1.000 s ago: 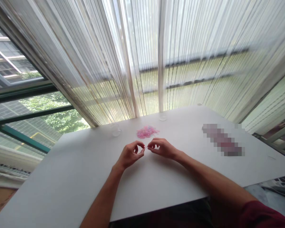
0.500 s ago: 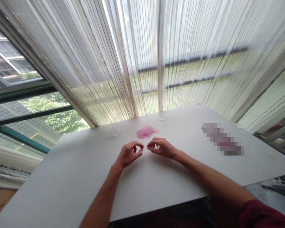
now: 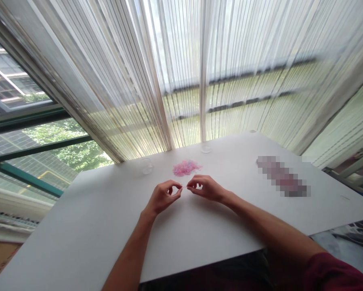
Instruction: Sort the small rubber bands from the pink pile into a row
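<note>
My left hand (image 3: 166, 195) and my right hand (image 3: 207, 188) face each other low over the white table, both closed in a pinch with thumb against forefinger. A short, thin pale-pink strand (image 3: 184, 187) spans the small gap between the fingertips, one end in each pinch. It is too small to name more exactly. Just beyond my hands lies a loose heap of thin pink strands (image 3: 186, 167) with some bluish bits among them.
Two clear round dishes or lids (image 3: 147, 167) (image 3: 206, 149) lie beyond the heap, left and right. The white table (image 3: 87, 226) reaches a window with sheer striped curtains (image 3: 133, 101). At the right, a blurred-out reddish item (image 3: 282, 176) lies on the tabletop.
The fingertips have drawn very slightly apart, and more of the pink strand shows between them. Otherwise the hands and the heap stay where they were.
</note>
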Available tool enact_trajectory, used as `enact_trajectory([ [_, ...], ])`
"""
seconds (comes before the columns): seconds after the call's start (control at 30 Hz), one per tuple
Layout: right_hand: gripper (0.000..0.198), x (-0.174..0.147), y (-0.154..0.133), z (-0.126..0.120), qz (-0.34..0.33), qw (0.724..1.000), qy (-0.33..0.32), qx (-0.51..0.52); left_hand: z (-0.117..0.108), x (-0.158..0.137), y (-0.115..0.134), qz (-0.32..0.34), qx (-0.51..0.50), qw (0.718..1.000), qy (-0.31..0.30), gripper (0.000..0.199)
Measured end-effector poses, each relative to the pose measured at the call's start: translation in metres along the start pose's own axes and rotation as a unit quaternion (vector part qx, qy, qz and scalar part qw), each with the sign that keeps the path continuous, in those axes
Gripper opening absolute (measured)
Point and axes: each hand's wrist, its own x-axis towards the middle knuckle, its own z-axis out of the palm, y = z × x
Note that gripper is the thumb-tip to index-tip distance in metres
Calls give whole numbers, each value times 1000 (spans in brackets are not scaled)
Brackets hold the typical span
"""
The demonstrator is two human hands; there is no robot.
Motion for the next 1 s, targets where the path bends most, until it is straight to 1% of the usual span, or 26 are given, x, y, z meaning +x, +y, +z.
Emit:
enact_trajectory([
  [0.1,9,1,1,-4,3,1000,12,-7,-13,-1,-12,-22,27,999,-7,17],
  [0.17,10,2,3,-8,10,1000,21,-9,-24,-2,-22,-39,48,998,-24,21],
  [0.27,10,2,8,-14,16,999,33,-10,-33,-3,-35,-44,68,996,-40,20],
  [0.4,12,2,13,-23,23,998,45,-22,-28,-3,-43,-41,87,994,-45,20],
  [0.57,13,3,18,-35,31,996,71,-52,-18,-2,-48,-54,73,995,-49,19],
  [0.77,16,5,23,-48,48,991,105,-74,-16,-3,-49,-53,68,996,-39,18],
  [0.9,18,5,23,-52,54,990,105,-78,-16,-3,-50,-56,62,995,-45,20],
  [1.0,18,4,24,-52,57,991,99,-75,-16,-3,-49,-49,62,996,-39,19],
])
